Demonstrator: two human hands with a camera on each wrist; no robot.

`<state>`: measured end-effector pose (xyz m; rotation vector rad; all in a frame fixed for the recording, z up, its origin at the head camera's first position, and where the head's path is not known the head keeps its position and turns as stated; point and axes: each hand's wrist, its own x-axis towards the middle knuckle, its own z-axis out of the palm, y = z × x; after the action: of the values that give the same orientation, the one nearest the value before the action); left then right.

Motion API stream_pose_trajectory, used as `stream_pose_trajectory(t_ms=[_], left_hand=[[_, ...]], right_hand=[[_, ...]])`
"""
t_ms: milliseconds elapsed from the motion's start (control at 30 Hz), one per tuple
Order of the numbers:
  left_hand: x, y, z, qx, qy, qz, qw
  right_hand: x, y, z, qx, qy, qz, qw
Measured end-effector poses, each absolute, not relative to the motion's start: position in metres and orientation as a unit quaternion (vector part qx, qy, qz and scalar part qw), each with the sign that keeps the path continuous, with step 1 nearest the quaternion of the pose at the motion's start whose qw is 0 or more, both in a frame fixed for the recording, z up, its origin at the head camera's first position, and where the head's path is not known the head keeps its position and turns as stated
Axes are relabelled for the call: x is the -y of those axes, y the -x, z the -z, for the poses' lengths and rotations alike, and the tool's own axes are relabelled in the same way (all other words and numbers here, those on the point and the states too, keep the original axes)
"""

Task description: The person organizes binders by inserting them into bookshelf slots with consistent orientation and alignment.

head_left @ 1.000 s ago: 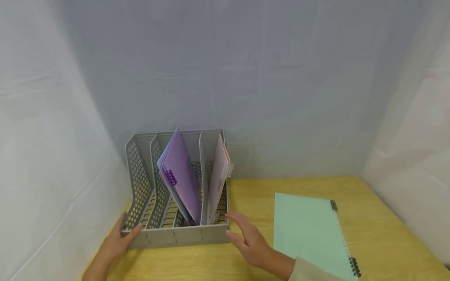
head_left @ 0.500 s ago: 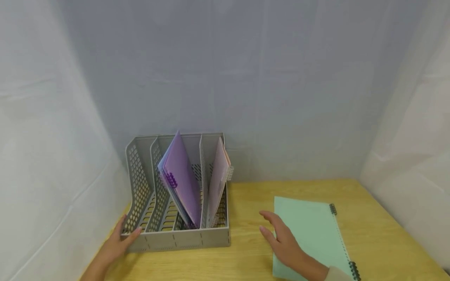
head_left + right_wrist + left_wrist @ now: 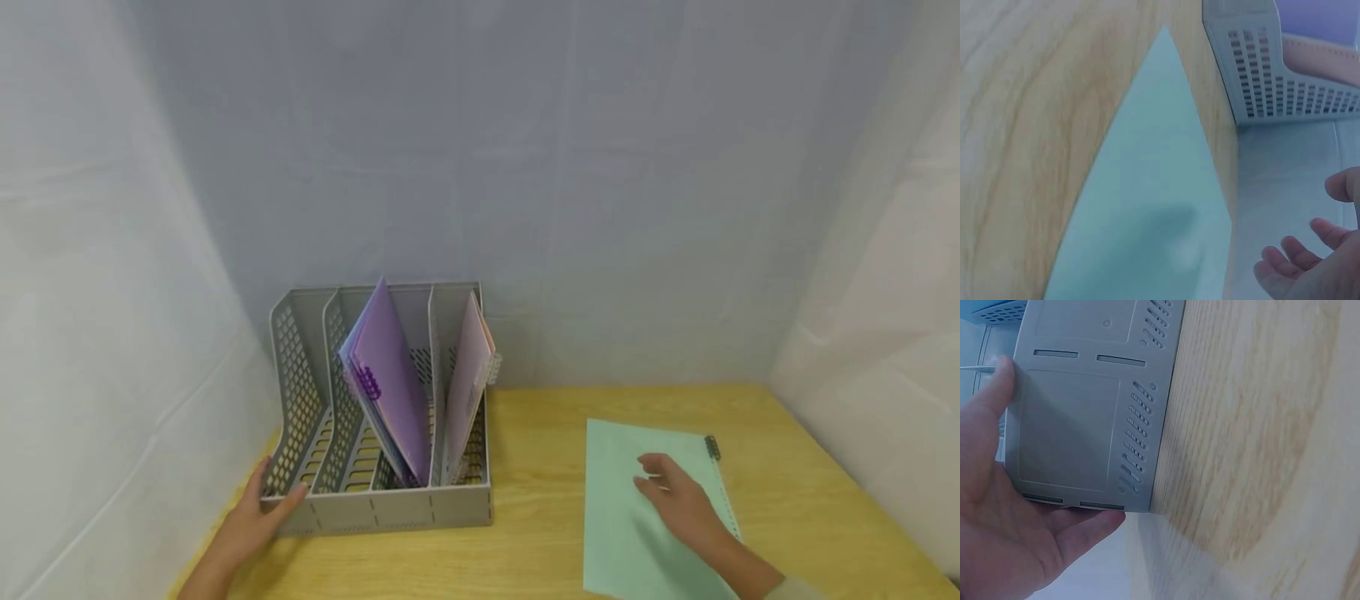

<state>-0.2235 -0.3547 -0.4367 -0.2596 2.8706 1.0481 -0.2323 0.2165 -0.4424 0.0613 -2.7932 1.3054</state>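
Note:
A grey file rack [image 3: 390,510] with upright dividers stands on the table at the left. My left hand [image 3: 251,521] holds its front left corner, thumb over the front rim and fingers along the outer side; the left wrist view shows the hand [image 3: 1016,506] around that end. A purple spiral notebook [image 3: 392,375], with a blue one [image 3: 347,343] behind it, leans in one slot. A pale pink notebook [image 3: 467,375] leans in the rightmost slot. My right hand [image 3: 686,504] hovers over a mint green spiral notebook [image 3: 615,500] lying flat, its fingers loosely bent and holding nothing.
The yellow wood-grain table [image 3: 540,467] runs between the rack and the green notebook. White sheeting [image 3: 600,208] hangs behind the table and along both sides. Black binding rings [image 3: 712,447] line the green notebook's right edge.
My right hand has moved right, from beside the rack's front right corner to above the green notebook. The left hand has stayed on the rack's corner.

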Motion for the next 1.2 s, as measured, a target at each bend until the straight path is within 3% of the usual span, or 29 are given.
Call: stream_pose_trajectory(t_ms=[200,833,1200], left_hand=[[0.354,0.224,0.439,-0.933,0.086,-0.347,0.037],[0.354,0.226,0.439,-0.937,0.083,-0.339,0.035],[0.356,0.223,0.440,-0.934,0.084,-0.345,0.032]], right_hand=[[-0.236,0.238,0.448,0.914,0.007,-0.404,0.035],[-0.310,0.260,0.460,0.965,0.039,-0.257,-0.029],[-0.319,0.264,0.460,0.954,0.101,-0.271,-0.074]])
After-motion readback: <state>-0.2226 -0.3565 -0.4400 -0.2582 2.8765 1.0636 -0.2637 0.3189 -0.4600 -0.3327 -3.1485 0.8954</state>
